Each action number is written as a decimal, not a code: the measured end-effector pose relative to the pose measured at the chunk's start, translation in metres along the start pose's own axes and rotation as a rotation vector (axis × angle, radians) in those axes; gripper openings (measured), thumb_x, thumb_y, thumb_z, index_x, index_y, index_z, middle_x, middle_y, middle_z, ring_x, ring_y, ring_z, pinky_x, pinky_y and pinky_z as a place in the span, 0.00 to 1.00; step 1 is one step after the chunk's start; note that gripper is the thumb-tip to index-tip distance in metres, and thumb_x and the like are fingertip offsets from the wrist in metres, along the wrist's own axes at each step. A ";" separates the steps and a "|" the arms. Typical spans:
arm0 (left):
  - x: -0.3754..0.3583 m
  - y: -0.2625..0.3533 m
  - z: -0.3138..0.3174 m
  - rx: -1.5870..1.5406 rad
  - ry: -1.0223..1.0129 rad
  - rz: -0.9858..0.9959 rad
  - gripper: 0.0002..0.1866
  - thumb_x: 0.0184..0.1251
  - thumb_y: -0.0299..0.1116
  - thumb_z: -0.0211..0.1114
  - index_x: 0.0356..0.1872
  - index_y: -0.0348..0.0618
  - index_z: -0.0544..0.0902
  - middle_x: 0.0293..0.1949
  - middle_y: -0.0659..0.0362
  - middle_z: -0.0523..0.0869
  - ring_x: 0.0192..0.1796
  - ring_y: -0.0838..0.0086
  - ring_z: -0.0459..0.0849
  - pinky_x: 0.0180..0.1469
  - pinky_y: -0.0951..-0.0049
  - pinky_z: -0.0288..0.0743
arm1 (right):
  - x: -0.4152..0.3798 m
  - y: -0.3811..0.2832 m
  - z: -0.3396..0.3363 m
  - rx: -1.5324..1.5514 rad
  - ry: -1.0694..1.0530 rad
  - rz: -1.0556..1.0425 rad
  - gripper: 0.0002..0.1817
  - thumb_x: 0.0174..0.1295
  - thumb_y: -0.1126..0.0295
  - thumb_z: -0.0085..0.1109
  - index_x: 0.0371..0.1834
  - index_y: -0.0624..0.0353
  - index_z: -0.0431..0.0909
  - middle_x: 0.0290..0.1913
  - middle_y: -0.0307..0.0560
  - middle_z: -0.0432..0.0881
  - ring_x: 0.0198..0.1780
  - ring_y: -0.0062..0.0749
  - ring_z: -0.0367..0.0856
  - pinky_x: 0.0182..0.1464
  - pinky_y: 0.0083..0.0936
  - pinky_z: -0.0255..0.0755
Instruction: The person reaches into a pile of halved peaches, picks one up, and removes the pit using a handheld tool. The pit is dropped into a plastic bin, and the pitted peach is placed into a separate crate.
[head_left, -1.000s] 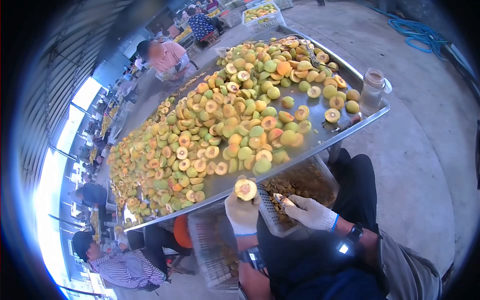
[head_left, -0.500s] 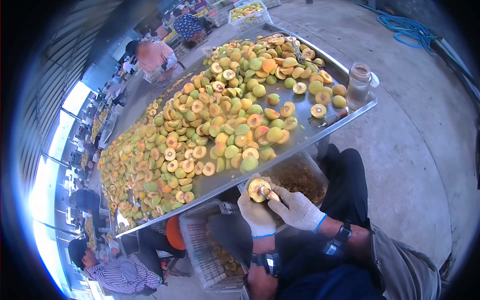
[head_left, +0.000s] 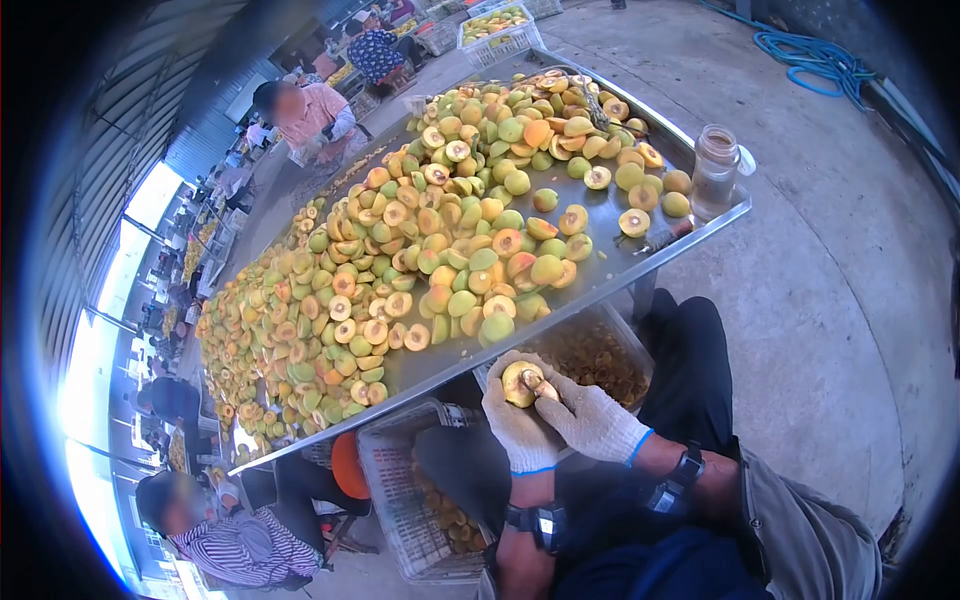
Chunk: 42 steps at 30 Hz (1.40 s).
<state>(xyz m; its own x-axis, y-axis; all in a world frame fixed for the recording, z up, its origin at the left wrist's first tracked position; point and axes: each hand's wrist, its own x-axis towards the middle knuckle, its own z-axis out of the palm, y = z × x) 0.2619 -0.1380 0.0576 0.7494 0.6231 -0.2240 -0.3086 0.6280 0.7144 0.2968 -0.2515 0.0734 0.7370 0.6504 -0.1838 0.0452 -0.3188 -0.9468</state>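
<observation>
My left hand [head_left: 517, 418], in a pale knit glove, is wrapped round a halved fruit [head_left: 521, 384], cut face up. My right hand [head_left: 588, 414], gloved the same way, pinches a small tool [head_left: 541, 386] whose tip meets the middle of the cut face; most of the tool is hidden by the fingers. Both hands are close together, just off the near edge of a metal table [head_left: 430, 368] heaped with halved green and orange fruit [head_left: 400, 240].
Below the table are a bin of pits [head_left: 600, 360] and a white crate [head_left: 395, 500] partly filled with pieces. A jar [head_left: 715, 170] stands at the table's right corner. One co-worker [head_left: 240, 540] sits at lower left, another [head_left: 310, 115] across the table.
Around the middle of the fruit, the tool and my right fingertips have shifted slightly, and the fruit has turned a little in my left hand.
</observation>
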 end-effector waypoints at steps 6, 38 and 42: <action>-0.006 0.003 0.002 0.139 -0.038 0.075 0.16 0.80 0.37 0.52 0.51 0.36 0.82 0.42 0.54 0.87 0.44 0.67 0.84 0.50 0.70 0.81 | 0.000 0.012 0.011 -0.022 -0.011 -0.040 0.31 0.79 0.54 0.50 0.80 0.56 0.63 0.35 0.74 0.85 0.37 0.73 0.85 0.43 0.59 0.76; 0.017 -0.003 -0.027 0.623 -0.293 0.065 0.36 0.86 0.55 0.47 0.29 0.34 0.87 0.26 0.51 0.87 0.25 0.70 0.83 0.31 0.72 0.77 | 0.000 0.046 -0.007 0.731 -0.599 0.373 0.21 0.82 0.45 0.48 0.36 0.47 0.72 0.22 0.26 0.66 0.17 0.11 0.59 0.16 0.15 0.52; 0.024 -0.008 -0.038 0.617 -0.326 0.003 0.38 0.85 0.58 0.47 0.27 0.35 0.87 0.26 0.51 0.87 0.26 0.70 0.83 0.31 0.72 0.76 | -0.003 0.051 -0.008 0.838 -0.662 0.380 0.20 0.83 0.46 0.48 0.36 0.47 0.72 0.21 0.26 0.65 0.16 0.10 0.57 0.15 0.14 0.50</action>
<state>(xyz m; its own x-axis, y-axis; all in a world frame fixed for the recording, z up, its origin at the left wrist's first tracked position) 0.2602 -0.1106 0.0211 0.9164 0.3921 -0.0805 0.0065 0.1866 0.9824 0.3025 -0.2749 0.0277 0.0939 0.9262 -0.3652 -0.7550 -0.1729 -0.6325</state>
